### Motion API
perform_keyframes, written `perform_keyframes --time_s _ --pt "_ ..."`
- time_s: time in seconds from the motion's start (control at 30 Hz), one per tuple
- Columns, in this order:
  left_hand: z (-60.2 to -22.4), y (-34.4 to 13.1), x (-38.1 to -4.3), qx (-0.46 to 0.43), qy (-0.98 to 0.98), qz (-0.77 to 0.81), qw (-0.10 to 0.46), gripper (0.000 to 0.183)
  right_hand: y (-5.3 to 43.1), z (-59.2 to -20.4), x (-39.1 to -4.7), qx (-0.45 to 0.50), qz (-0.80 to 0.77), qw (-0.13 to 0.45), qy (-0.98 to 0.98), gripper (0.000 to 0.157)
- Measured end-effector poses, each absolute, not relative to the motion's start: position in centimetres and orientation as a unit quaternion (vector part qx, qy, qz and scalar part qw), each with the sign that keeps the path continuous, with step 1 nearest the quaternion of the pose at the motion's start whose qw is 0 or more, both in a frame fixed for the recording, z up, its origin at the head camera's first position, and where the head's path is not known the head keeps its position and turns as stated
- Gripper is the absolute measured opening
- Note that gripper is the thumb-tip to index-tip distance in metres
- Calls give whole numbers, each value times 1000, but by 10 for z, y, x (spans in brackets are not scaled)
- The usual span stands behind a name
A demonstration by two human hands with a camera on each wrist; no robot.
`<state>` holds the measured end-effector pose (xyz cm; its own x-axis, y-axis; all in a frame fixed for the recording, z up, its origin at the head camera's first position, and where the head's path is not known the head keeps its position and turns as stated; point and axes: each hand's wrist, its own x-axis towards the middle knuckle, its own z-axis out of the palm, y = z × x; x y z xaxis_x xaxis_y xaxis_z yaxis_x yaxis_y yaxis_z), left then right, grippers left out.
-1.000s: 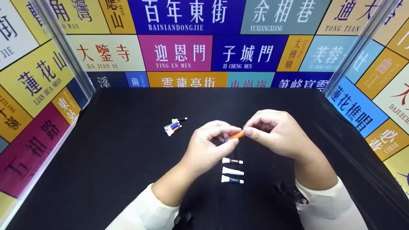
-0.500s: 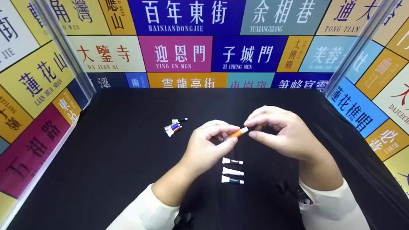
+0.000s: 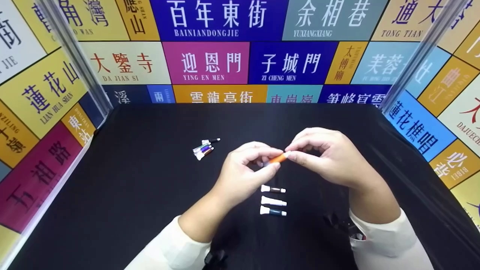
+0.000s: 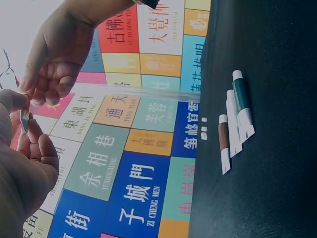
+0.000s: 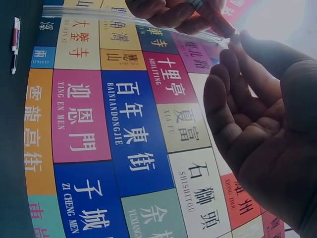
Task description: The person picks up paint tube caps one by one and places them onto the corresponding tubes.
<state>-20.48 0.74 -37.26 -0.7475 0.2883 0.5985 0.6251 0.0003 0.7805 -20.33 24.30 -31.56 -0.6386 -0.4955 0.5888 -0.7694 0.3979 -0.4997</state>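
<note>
My left hand (image 3: 242, 172) holds an orange paint tube (image 3: 278, 159) between thumb and fingers, above the table, tilted with its capped end up to the right. At that end the thumb and forefinger of my right hand (image 3: 332, 159) pinch the white cap, mostly hidden by the fingertips. In the right wrist view the tube (image 5: 218, 19) runs from the left fingers to the right fingertips. Below the hands lie three more paint tubes in a column: a brown one (image 3: 275, 189), a white one (image 3: 275, 201) and a dark green one (image 3: 275, 212), caps to the right.
Farther back on the left, several small tubes lie in a loose pile, among them a black one (image 3: 213, 140) and a purple one (image 3: 205, 149). Black cloth (image 3: 131, 187) covers the table. Printed panels (image 3: 210, 62) rise along the back and both sides.
The right fingers lifted off the tube's end half a second ago, baring the white cap, and now pinch it again. The left hand and the tubes on the table stay put.
</note>
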Motion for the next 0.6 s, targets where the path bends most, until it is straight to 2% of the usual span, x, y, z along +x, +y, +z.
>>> perform_keyframes --time_s 0.1,0.23,0.43,0.6 --pt "-373 8 -205 -328 -695 -626 134 20 244 -316 -204 371 383 166 -829 10" --pt "-373 8 -204 -325 -697 -626 133 20 243 -317 -205 369 394 169 -825 11" --pt "-372 7 -205 -324 -700 -622 132 21 246 -317 -205 387 434 171 -795 38" --pt "-371 6 -205 -320 -701 -624 128 22 249 -316 -203 406 414 176 -795 47"
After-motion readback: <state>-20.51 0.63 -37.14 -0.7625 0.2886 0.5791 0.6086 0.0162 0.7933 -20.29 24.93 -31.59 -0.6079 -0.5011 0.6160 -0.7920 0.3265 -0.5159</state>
